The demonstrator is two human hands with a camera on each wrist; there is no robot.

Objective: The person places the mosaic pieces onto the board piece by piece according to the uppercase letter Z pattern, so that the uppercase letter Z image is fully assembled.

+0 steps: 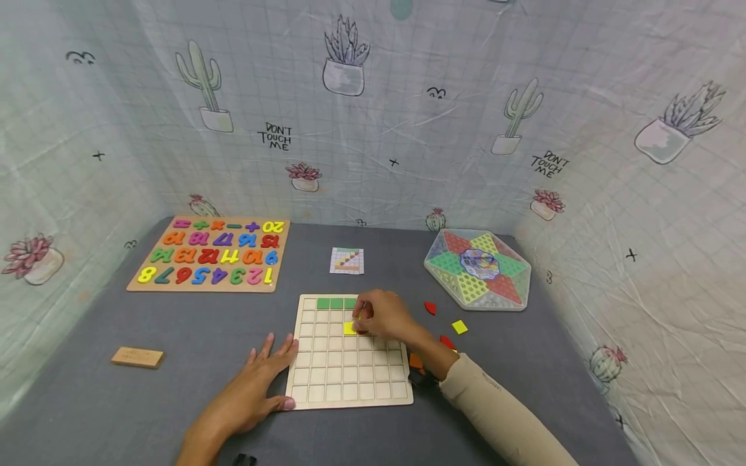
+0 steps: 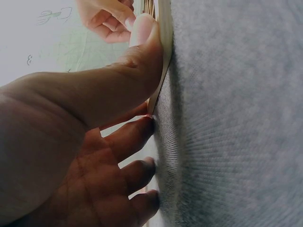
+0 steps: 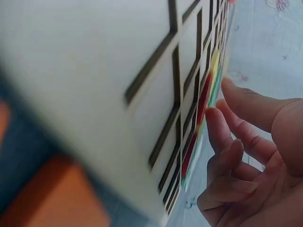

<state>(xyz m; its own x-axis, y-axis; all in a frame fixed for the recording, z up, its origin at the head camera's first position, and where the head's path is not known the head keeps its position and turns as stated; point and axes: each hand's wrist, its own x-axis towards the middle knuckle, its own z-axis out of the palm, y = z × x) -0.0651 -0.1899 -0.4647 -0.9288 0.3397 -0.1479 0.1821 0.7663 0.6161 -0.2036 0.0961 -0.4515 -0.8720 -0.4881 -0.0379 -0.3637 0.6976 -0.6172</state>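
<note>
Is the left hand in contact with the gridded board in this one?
Touching. The left wrist view shows it: the left hand has its thumb against the edge of the gridded board, with no visible gap.

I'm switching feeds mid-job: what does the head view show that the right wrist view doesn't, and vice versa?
Only the head view shows the number board, picture card, hexagonal game box and wooden block.

Only the right wrist view shows the inner side of the right hand and a longer stretch of red pieces, which the hand mostly hides in the head view.

Both share the gridded board, the right hand, and some green, yellow and red on the board.
</note>
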